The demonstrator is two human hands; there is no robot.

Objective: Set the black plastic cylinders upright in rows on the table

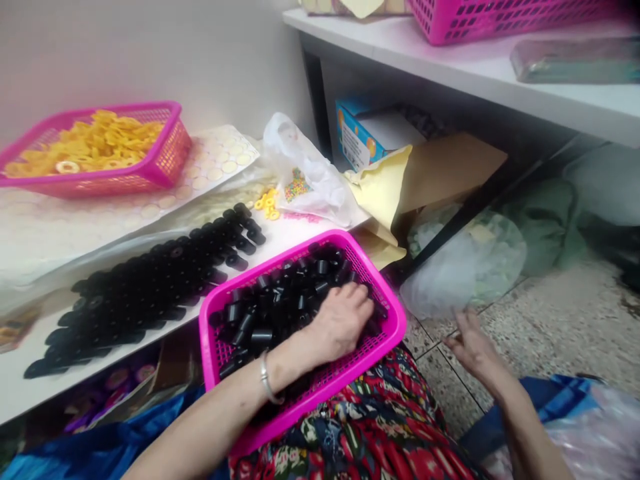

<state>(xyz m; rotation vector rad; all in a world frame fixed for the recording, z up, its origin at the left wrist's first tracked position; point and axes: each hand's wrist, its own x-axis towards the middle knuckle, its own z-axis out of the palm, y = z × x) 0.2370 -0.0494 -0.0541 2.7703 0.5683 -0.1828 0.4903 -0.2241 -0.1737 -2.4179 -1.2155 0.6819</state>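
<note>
A pink basket (385,333) rests on my lap, holding several small black cylinders (280,300). My left hand (343,320) lies inside it, fingers curled down into the black pieces; what they grip is hidden. My right hand (473,347) hovers over the floor to the right of the basket, fingers partly bent and blurred, with nothing visible in it. Rows of black cylinders (150,280) are lined up on the low white shelf (30,380) to the left.
A second pink basket (165,160) full of yellow rings sits at the back left on sheets of round stickers (220,163). Loose yellow rings (267,203), a white plastic bag (305,173), yellow paper, a blue box (355,137) and a clear bag (465,267) lie nearby.
</note>
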